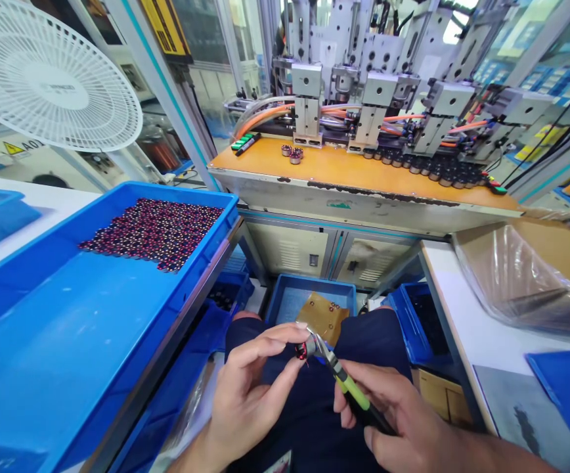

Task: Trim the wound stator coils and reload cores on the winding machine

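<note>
Between the thumb and fingertips of my left hand is a small wire-wound motor core, grey on its side with red wire at the end facing left. My right hand grips pliers with green and black handles. Their slim, bent metal jaws touch or nearly touch the core's right side; the exact contact is too small to tell. Both hands are above my lap, in front of dark blue trousers.
A large blue tray at left holds many similar cores. Ahead, a machine's orange ledge carries two loose cores and a row of dark ones. A blue bin stands below. To the right is a plastic-lined carton; a fan is upper left.
</note>
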